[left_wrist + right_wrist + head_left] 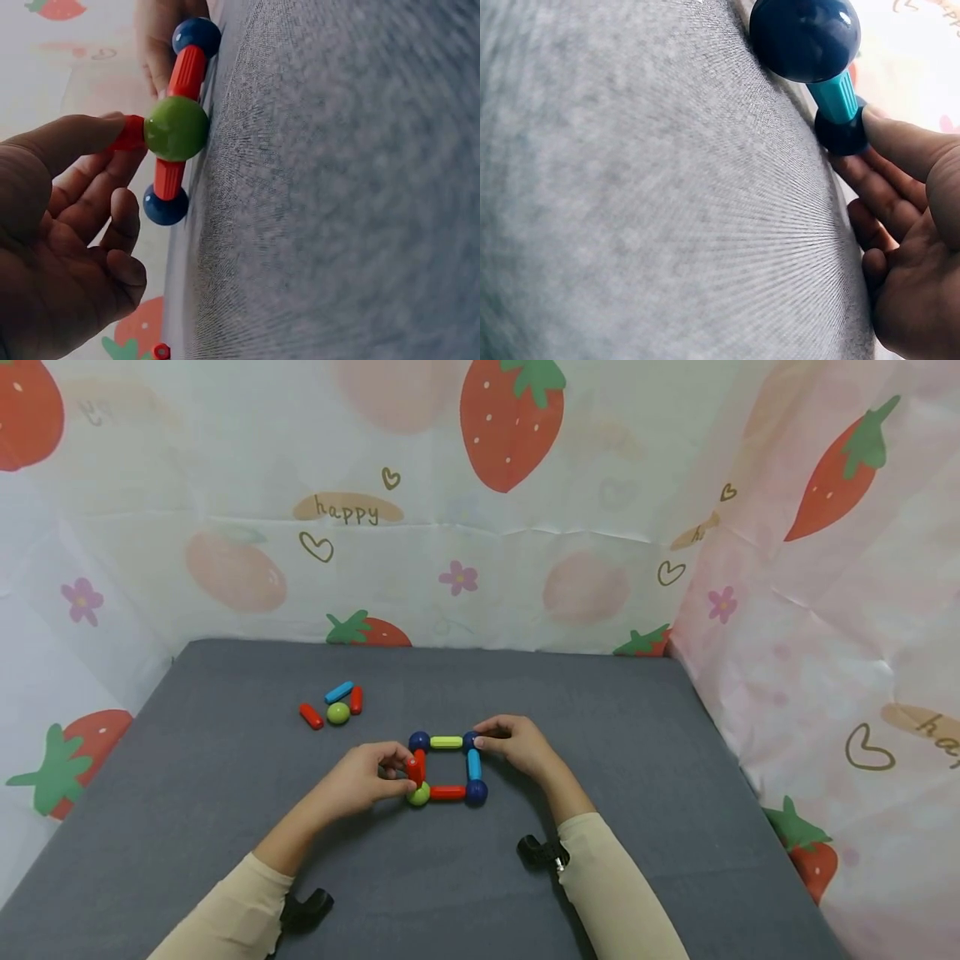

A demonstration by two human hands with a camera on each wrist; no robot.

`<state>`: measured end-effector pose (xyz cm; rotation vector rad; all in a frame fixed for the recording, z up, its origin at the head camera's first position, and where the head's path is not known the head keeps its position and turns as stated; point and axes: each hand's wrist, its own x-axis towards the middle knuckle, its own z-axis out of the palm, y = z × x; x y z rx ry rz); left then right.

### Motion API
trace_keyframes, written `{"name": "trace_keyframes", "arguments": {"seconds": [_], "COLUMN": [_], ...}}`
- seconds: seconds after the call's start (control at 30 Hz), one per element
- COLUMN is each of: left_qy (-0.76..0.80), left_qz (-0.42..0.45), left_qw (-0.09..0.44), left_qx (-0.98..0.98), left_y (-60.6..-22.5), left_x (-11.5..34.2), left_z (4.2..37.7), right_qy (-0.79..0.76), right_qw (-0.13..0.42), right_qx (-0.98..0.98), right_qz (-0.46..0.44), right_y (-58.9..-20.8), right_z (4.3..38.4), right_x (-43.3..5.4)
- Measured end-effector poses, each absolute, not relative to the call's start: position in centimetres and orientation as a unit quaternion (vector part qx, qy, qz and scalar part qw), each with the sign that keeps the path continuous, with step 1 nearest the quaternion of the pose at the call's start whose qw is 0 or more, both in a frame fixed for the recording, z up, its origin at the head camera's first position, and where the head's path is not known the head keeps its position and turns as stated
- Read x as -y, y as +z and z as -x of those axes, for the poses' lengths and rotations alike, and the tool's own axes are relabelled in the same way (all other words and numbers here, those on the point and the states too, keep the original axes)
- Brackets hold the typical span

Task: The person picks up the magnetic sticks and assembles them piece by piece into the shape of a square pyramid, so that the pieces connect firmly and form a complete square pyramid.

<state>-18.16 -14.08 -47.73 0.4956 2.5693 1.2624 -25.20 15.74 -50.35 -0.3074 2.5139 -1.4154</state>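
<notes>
A square of rods and balls lies on the table in the head view. Its sides are a yellow-green rod (pixel 446 742), a light blue rod (pixel 474 766) and two red ones, the near red rod (pixel 447 792) among them. Dark blue balls sit at three corners, a green ball (pixel 418 795) at the near left. My left hand (pixel 363 777) pinches an upright red rod (pixel 133 133) whose end meets the green ball (pixel 177 129). At the far right corner, thumb and fingers of my right hand (pixel 521 747) hold a dark blue ball (pixel 841 133).
Beyond the left hand lie a loose blue rod (pixel 339 692), two red rods, one of them the left red rod (pixel 311 717), and a lime ball (pixel 338 713). A grey cloth covers the table (pixel 450 877). Strawberry-printed curtains (pixel 480 568) hang behind and at the sides.
</notes>
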Motion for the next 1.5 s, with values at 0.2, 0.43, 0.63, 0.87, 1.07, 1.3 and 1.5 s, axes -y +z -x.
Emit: {"name": "trace_keyframes", "arguments": {"seconds": [0.2, 0.43, 0.63, 0.87, 1.07, 1.3, 1.5], "left_qy": [0.425, 0.405, 0.395, 0.393, 0.406, 0.444, 0.457], "left_qz": [-0.176, -0.191, -0.195, -0.201, -0.209, -0.14, -0.129], "left_qw": [0.118, 0.12, 0.118, 0.128, 0.137, 0.117, 0.116], "left_qx": [-0.88, -0.886, -0.89, -0.888, -0.879, -0.877, -0.872], "left_y": [-47.6, -47.1, -47.0, -47.1, -47.0, -47.9, -48.6], "left_x": [13.9, 13.4, 13.2, 13.3, 14.6, 16.1, 16.6], "left_z": [18.0, 17.6, 17.5, 17.6, 18.0, 19.4, 19.8], "right_qy": [-0.482, -0.485, -0.486, -0.482, -0.473, -0.448, -0.428], "right_qw": [0.119, 0.121, 0.118, 0.116, 0.123, 0.13, 0.141], "right_qx": [-0.862, -0.86, -0.86, -0.862, -0.864, -0.875, -0.882], "right_qz": [0.104, 0.1, 0.102, 0.105, 0.119, 0.132, 0.135], "right_y": [-50.3, -50.5, -50.5, -50.4, -50.1, -49.6, -49.0], "right_z": [25.2, 25.1, 25.0, 25.0, 25.0, 25.0, 25.0], "right_x": [-15.7, -15.6, -15.5, -15.4, -15.1, -14.6, -14.2]}}
